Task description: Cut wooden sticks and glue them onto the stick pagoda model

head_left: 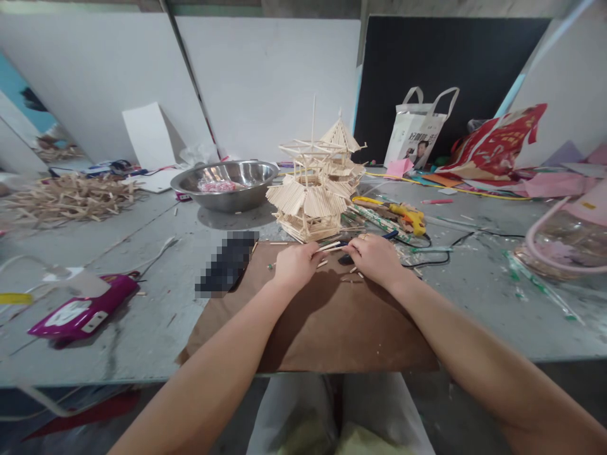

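My left hand [296,266] is closed, thumb and fingers pinching thin wooden sticks [329,246] above the far edge of a brown sheet [332,316]. Facing it, my right hand [378,258] is closed in a pinch at the other end of the sticks; its fingertips are partly hidden. A dark blue tool handle [391,234] shows just behind the right hand, and I cannot tell what tool it belongs to. Short cut stick pieces [353,270] lie below the hands. Directly beyond stands a pagoda-like model [310,201] built of wooden sticks, with a second pointed-roof tower [340,136] behind.
A steel bowl [225,183] holding a pink packet and a dark, pixelated phone-like object [227,262] are at left. Further left are a purple power strip [88,306] and a stick pile [71,197]. At right are a yellow glue gun [410,217], cables and a clear container [569,237].
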The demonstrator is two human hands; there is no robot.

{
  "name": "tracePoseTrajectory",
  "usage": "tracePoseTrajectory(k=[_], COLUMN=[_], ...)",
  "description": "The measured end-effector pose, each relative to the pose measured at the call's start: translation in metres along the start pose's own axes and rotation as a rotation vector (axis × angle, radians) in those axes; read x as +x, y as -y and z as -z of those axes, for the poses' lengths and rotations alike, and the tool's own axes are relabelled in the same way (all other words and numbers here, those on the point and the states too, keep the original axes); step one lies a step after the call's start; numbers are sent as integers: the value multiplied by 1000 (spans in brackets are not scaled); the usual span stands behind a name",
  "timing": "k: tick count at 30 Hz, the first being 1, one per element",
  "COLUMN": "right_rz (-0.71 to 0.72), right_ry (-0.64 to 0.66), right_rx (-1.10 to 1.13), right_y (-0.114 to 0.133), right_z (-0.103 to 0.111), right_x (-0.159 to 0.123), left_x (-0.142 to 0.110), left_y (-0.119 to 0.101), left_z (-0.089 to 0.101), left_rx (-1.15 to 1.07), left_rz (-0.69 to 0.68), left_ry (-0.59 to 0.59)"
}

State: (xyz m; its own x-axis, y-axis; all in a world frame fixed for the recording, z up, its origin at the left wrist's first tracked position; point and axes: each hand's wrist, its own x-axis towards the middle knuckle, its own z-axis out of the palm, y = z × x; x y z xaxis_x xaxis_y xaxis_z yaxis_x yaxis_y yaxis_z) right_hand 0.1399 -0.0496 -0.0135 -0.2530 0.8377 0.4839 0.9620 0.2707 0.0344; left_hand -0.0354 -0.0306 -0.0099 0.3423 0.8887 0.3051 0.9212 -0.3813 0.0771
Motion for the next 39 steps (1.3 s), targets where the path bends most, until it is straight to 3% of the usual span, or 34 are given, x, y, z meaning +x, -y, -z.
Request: tracePoseTrajectory(k=[16,25,30,35,39], right_rz=[-103,-113,-189,-265,-214], right_ry=[73,93,109,107,83], right_rx=[-56,-64,-112,-80,-13], right_y=[7,11,-4,-31,-37], right_z=[7,9,3,-4,-12], right_x=[-1,-1,4,8,8], left_x=[1,1,-2,-1,5], left_y=[-2,-1,-6,0,6], left_z=[5,2,0,2,1], left_rx=[30,36,16,-120,-439], left_rz=[39,24,19,108,149], left_ry=[68,32,18,6,-11])
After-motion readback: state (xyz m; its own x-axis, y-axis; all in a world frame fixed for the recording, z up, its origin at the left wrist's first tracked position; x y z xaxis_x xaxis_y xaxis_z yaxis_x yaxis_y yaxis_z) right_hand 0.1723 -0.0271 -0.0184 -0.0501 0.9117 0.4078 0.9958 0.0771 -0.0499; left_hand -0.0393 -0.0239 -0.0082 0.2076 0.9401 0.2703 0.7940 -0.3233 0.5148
